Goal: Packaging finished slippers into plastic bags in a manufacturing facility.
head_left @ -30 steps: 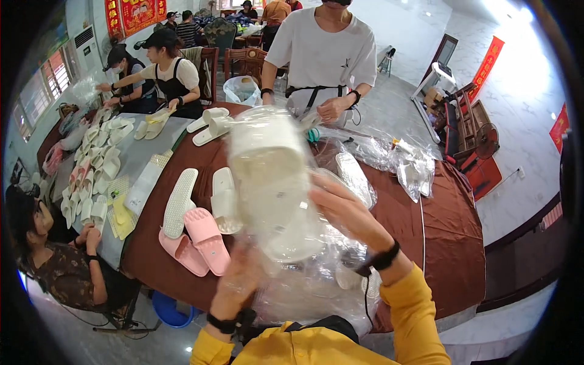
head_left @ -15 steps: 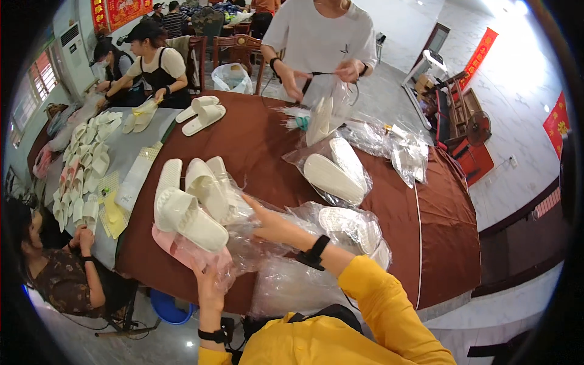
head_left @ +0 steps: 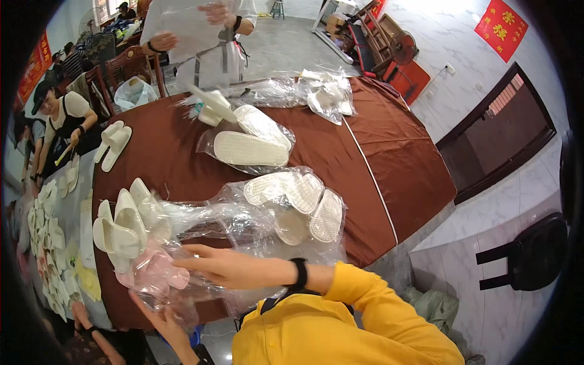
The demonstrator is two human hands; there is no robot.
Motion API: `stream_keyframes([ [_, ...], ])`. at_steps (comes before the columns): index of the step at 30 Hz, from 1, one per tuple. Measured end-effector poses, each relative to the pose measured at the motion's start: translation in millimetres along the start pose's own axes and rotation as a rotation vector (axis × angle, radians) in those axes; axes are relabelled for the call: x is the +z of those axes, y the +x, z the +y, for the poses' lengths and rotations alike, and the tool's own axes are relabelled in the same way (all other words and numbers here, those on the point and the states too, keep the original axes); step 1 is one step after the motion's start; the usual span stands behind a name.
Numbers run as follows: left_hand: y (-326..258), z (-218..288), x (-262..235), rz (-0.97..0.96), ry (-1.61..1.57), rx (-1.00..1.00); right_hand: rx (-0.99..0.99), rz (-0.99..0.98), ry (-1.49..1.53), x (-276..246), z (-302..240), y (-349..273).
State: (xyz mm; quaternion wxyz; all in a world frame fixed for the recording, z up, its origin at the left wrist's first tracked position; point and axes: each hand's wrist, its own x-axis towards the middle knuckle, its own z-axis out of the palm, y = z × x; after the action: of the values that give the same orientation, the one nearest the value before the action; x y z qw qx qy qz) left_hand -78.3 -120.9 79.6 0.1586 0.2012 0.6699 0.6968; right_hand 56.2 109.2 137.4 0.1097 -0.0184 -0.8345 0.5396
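Note:
A pair of pink slippers (head_left: 155,271) in a clear plastic bag lies at the table's near left. My right hand (head_left: 228,267) reaches over from the right, fingers stretched out and touching the bag beside the pink slippers. My left hand (head_left: 167,331) is below them at the table edge, fingers apart, its index finger by the bag's lower side. Whether either hand pinches the film is hard to see. Just beyond the pink pair stand several cream slippers (head_left: 125,225), and one cream slipper (head_left: 152,213) is partly behind clear film.
Bagged cream slippers (head_left: 252,149) and more bagged slippers (head_left: 292,201) lie on the brown tablecloth (head_left: 389,152). Across the table stands a person in white (head_left: 201,42), handling a bag. Many loose slippers (head_left: 52,243) cover the grey table at left, where other people sit.
My view has swung to the right, so the table sits further left. My left hand has drawn down from the pink slippers; my right hand has come closer to them.

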Motion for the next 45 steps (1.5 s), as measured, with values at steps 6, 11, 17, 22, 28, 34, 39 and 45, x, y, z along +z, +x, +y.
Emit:
stream_keyframes([
  [6,-19,-8,-17,0.075,-0.02,-0.002,0.141,0.47,0.048,-91,67,-128],
  [11,-9,-15,-27,0.364,0.356,0.138,0.69,1.008,0.001,-157,213,-286],
  [17,-17,-41,77,-0.027,0.907,0.217,0.929,1.208,0.007,-167,256,-295],
  [22,-15,-62,111,-0.314,0.633,0.112,0.88,0.966,0.7,-165,198,-255],
  [28,-1,-59,158,-0.508,0.64,0.214,0.9,0.727,0.632,-140,192,-248],
  [34,3,-52,192,-0.4,0.652,0.211,0.884,0.756,0.374,-155,210,-231],
  [39,3,-63,215,-0.322,0.844,0.254,0.976,0.876,0.44,-163,211,-208],
  [45,23,-113,218,-0.253,0.715,0.081,0.724,0.595,0.809,-173,205,-199],
])
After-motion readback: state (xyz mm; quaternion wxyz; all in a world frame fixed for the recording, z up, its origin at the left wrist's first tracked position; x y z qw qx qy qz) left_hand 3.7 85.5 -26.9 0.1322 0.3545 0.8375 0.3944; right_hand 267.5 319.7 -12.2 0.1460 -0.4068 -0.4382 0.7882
